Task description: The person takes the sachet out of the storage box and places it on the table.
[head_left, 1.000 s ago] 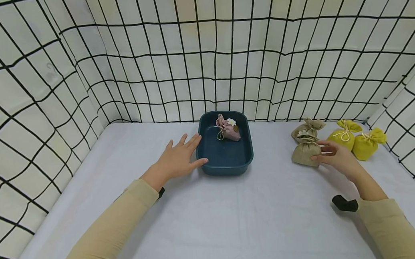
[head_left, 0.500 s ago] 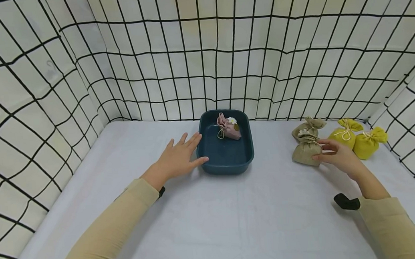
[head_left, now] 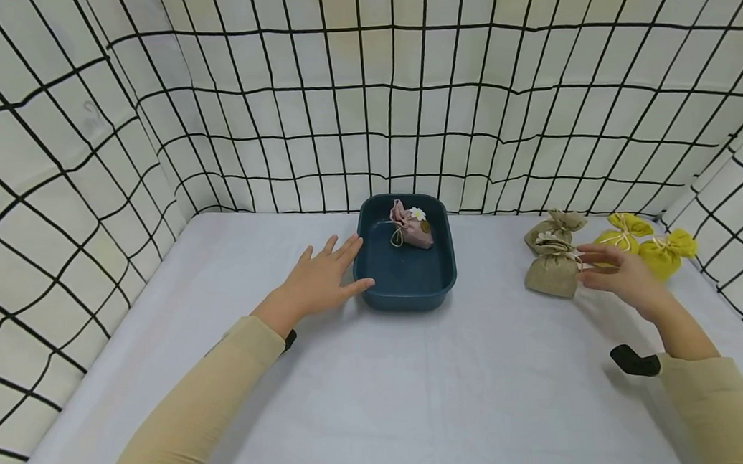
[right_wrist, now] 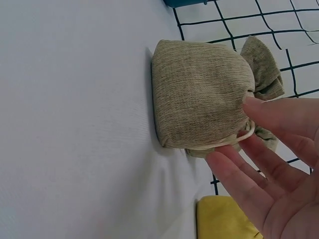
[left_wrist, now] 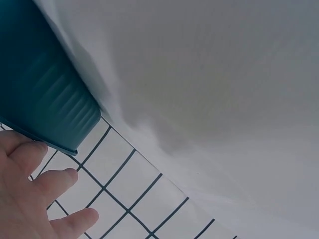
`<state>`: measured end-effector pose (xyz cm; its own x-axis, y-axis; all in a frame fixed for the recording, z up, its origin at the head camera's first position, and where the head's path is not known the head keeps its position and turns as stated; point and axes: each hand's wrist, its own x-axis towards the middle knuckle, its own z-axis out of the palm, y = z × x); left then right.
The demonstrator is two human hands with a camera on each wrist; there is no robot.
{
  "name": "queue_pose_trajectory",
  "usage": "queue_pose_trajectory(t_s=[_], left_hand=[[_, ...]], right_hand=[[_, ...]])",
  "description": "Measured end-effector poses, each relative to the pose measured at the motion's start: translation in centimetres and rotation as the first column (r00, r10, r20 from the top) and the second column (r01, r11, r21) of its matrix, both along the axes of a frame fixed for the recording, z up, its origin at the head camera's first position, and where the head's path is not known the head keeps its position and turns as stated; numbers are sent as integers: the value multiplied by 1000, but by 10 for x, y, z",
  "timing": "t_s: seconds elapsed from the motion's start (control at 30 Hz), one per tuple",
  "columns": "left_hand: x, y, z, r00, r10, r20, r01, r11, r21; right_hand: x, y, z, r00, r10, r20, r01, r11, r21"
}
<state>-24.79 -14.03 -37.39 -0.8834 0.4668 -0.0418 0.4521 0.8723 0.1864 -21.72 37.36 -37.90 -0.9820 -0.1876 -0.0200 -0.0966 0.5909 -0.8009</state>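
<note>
My left hand (head_left: 319, 280) is spread with straight fingers at the left rim of a dark teal plastic bin (head_left: 408, 300). In the left wrist view its fingertips overlap the rim of the bin (left_wrist: 47, 89). Inside the bin lies a pink drawstring pouch (head_left: 416, 236) with a white flower. On the right, a beige drawstring pouch (head_left: 552, 277) stands upright on the white cloth. My right hand (head_left: 627, 279) is just right of it, fingers and thumb apart. In the right wrist view the thumb overlaps the beige pouch (right_wrist: 199, 94) near its white cord.
Behind the front pouch stands a second beige pouch (head_left: 558, 223). Two yellow pouches, one (head_left: 663, 258) at the far right and one (head_left: 626, 227) partly behind my right hand, are near the back corner. White walls with black grid netting (head_left: 311, 114) border the table (head_left: 409, 402).
My right hand has drawn back slightly to the right from the front beige pouch, which keeps its place. My left hand stays at the bin; the view has tilted a little.
</note>
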Motion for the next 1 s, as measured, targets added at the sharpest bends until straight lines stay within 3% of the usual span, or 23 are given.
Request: queue_pose_trajectory(t_s=[0.17,0.57,1.0], left_hand=[[-1,-1,0,1000,0,6,0,1000,8],[-2,-1,-2,1000,3,22,-3,1000,21],[-2,1,0,1000,6,18,-6,1000,5]], right_hand=[[2,0,6,999,-12,-34,13,1000,18],[6,-5,20,992,-46,-116,36,995,-91],[5,-39,44,990,-43,-136,55,994,90]])
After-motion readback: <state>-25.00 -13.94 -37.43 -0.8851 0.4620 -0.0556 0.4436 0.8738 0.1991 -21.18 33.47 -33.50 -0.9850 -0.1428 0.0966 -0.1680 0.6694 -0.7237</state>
